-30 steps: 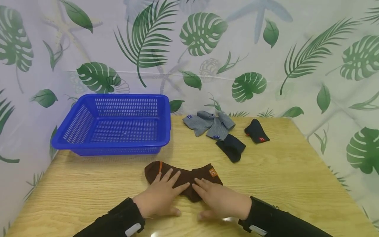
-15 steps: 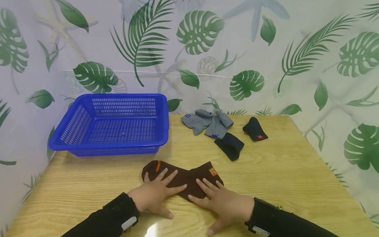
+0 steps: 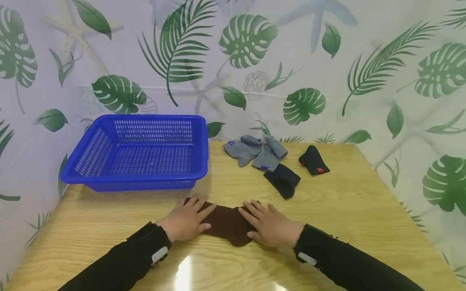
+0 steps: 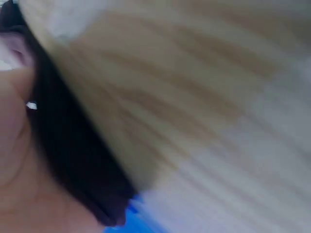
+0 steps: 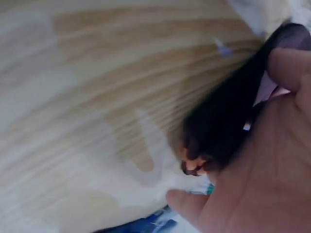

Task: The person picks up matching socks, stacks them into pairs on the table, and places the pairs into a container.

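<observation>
A dark brown sock [image 3: 225, 222] lies stretched sideways on the wooden table in the head view. My left hand [image 3: 185, 220] covers its left end, fingers extended over the fabric and thumb at the near side. Over the right end rests my right hand [image 3: 271, 226], with fairly straight fingers pointing up and left. The orange stripe and label are covered from above. In the left wrist view the sock [image 4: 73, 141] runs dark along the palm. The right wrist view shows the sock [image 5: 218, 121] beside the thumb, with a bit of orange at its end.
A blue plastic basket [image 3: 134, 178] stands at the back left. At the back right lie grey socks [image 3: 267, 155], a black sock [image 3: 283, 180] touching them, and another black sock [image 3: 314, 161] with a red mark. Behind the table hangs a leaf-patterned cloth [image 3: 255, 81].
Both hands have slid away from me toward the sock's far edge, now covering its orange stripe and label. The thumbs have come in to the near side. Basket and other socks stay put.
</observation>
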`<state>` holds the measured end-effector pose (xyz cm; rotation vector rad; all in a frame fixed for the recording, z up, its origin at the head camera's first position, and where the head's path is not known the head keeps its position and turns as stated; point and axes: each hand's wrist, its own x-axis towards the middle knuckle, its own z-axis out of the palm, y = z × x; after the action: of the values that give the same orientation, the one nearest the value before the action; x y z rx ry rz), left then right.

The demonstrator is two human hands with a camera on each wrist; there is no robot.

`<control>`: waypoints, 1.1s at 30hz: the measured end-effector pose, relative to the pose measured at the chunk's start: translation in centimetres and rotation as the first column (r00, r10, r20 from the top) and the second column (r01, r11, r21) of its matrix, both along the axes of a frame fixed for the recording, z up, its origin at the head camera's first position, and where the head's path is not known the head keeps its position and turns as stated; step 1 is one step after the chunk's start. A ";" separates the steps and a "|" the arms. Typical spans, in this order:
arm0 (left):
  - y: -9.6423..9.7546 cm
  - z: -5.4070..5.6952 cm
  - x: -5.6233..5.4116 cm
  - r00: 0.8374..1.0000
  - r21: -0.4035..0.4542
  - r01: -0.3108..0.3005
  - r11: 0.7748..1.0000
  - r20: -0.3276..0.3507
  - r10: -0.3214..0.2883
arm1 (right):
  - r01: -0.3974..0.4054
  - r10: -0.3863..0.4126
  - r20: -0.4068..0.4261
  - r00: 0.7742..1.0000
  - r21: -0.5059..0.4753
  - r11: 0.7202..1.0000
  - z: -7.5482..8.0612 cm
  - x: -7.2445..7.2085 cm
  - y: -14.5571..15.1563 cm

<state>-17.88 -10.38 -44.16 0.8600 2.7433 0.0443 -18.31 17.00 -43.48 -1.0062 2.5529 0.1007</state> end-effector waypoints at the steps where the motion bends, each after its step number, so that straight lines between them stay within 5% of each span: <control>1: -0.2 -0.2 -0.2 1.000 -0.009 -0.011 1.000 0.025 0.012 | 0.001 -0.001 0.005 1.000 0.006 1.000 -0.3 -0.2 0.2; 5: -0.8 -0.7 -0.7 0.996 -0.039 -0.034 0.999 0.084 0.037 | -0.021 0.022 0.018 1.000 -0.052 0.998 -1.2 -0.5 1.4; 10: -0.8 -1.2 -0.9 0.996 -0.067 -0.030 0.997 0.078 0.036 | -0.021 0.023 0.026 0.999 -0.107 0.994 -1.1 0.2 2.4; 15: -0.5 -0.8 -0.2 0.993 -0.077 -0.063 0.995 0.096 0.070 | 0.012 -0.002 0.090 0.996 -0.116 0.993 -0.7 0.8 2.1; 20: -0.4 0.2 0.1 0.982 0.080 -0.112 0.990 0.160 0.098 | 0.133 -0.091 0.192 0.977 -0.218 0.967 0.5 0.5 1.5; 24: -1.6 0.9 -0.3 0.971 0.273 -0.230 0.934 0.126 0.202 | 0.262 -0.254 0.070 0.965 -0.346 0.901 1.6 -0.2 1.5; 27: -2.9 1.1 -0.7 0.943 0.336 -0.331 0.882 0.086 0.321 | 0.368 -0.396 -0.003 0.918 -0.366 0.855 2.0 -0.8 1.8; 30: -3.9 1.1 -1.1 0.921 0.366 -0.386 0.847 0.100 0.376 | 0.423 -0.450 -0.005 0.893 -0.332 0.843 1.8 -1.4 2.1; 33: -4.2 1.0 -1.3 0.918 0.390 -0.392 0.833 0.116 0.378 | 0.418 -0.430 0.033 0.902 -0.317 0.852 1.1 -2.1 2.4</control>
<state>-19.14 -14.60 -43.20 0.3617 2.8719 0.7256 -20.37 19.38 -42.39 -0.5122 2.8193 -0.4312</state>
